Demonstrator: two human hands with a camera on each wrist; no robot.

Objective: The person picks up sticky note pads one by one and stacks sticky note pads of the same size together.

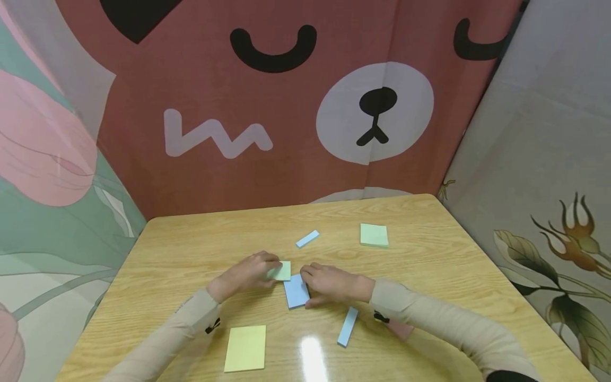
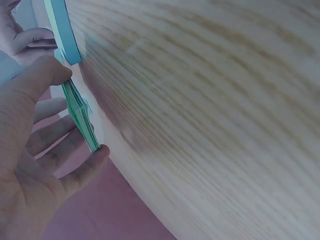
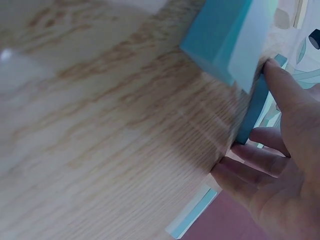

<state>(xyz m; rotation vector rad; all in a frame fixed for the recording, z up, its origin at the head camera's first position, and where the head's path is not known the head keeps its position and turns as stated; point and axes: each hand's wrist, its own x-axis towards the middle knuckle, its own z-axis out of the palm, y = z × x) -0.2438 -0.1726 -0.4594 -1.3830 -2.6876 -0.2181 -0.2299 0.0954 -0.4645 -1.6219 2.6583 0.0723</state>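
My left hand (image 1: 245,273) pinches a pale green sticky-note pad (image 1: 284,271) between thumb and fingertips. In the left wrist view this green pad (image 2: 80,112) shows its layered edge, slightly bowed. My right hand (image 1: 334,284) holds a square blue sticky-note pad (image 1: 296,292) on the table by its right side, thumb at the near corner and fingers at the far one. The green pad's lower right corner meets the blue pad's upper left in the head view. Close in front of the right wrist camera stands a narrow blue pad (image 3: 215,40).
Beyond the hands on the wooden table (image 1: 205,239) lie another narrow blue pad (image 1: 307,239) and a second green pad (image 1: 374,235). Nearer are a yellow pad (image 1: 245,348) and a pink pad (image 1: 401,329), partly under the right forearm. Printed cloth (image 1: 200,180) hangs behind.
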